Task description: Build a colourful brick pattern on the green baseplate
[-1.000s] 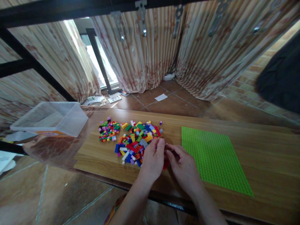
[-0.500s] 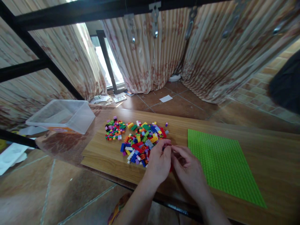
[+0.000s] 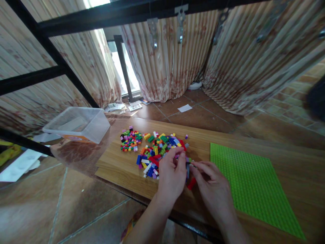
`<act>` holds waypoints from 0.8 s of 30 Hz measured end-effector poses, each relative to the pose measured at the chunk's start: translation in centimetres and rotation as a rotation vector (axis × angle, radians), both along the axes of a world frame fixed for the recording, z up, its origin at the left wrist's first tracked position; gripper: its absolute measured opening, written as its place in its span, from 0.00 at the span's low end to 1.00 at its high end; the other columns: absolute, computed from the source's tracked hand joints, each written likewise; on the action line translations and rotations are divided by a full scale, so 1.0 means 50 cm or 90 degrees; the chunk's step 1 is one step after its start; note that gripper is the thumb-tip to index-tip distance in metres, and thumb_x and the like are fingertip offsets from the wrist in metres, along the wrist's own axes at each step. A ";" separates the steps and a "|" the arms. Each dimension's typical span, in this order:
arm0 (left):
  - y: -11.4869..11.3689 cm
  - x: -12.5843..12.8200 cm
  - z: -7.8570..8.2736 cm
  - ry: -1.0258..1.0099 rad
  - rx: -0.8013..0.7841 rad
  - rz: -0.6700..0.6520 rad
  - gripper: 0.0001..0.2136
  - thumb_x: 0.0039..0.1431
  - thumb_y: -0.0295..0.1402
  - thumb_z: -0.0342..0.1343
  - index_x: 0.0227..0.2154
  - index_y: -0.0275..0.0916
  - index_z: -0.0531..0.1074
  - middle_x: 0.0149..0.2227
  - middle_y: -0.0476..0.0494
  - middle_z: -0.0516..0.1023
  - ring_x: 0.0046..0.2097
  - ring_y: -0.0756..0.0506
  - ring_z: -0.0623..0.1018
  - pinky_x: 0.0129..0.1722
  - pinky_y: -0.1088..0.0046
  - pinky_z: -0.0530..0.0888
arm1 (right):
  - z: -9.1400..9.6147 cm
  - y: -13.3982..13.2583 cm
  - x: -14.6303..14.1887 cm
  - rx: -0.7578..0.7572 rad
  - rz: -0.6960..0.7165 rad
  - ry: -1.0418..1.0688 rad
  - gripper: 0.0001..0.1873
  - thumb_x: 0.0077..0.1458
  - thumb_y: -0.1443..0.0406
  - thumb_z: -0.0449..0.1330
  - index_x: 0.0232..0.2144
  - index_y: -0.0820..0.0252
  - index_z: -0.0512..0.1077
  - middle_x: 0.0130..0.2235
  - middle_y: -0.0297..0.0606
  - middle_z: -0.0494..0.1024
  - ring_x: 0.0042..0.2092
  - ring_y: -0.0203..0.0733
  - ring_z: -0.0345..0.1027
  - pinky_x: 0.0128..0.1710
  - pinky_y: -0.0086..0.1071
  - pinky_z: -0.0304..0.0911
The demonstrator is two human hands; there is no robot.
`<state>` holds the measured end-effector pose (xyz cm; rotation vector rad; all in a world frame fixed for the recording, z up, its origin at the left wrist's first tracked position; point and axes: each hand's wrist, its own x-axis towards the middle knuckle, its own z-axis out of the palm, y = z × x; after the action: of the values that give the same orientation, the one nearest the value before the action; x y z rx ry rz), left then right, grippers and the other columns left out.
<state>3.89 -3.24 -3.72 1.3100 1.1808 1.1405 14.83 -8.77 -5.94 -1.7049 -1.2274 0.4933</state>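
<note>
My left hand (image 3: pixel 172 174) is at the right edge of the larger pile of toy building bricks (image 3: pixel 155 150), fingers and thumb curled together; whatever they hold is hidden. Just to its right, my right hand (image 3: pixel 213 181) pinches thumb against fingertips on something too small to name. Between the two hands a grey-blue brick (image 3: pixel 188 170) shows in part, and below it a red brick (image 3: pixel 192 183) lies by my right fingers. A green studded baseplate (image 3: pixel 254 189) lies flat on the wooden board to the right of my right hand.
A second pile of smaller bricks (image 3: pixel 130 140) sits left of the larger one. On the far left stands a clear plastic bin (image 3: pixel 99 125). Black metal bars (image 3: pixel 76 25) cross overhead with hanging metal brackets. The wooden board (image 3: pixel 119 173) ends at a near edge.
My hands have drawn slightly apart, and the grey-blue brick and more of the red brick now show between them. The whole view has shifted, so things appear further right.
</note>
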 end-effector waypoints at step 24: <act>0.103 -0.254 -0.007 0.309 -0.071 0.136 0.11 0.54 0.35 0.57 0.38 0.36 0.76 0.31 0.44 0.80 0.33 0.45 0.77 0.32 0.72 0.70 | -0.016 -0.005 0.003 0.005 0.028 -0.096 0.16 0.59 0.52 0.56 0.38 0.53 0.78 0.37 0.35 0.79 0.36 0.40 0.71 0.37 0.34 0.65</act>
<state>-8.81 1.90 -4.09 1.4450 1.7473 0.9087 14.96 -9.03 -6.72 -1.7364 -1.3759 0.3907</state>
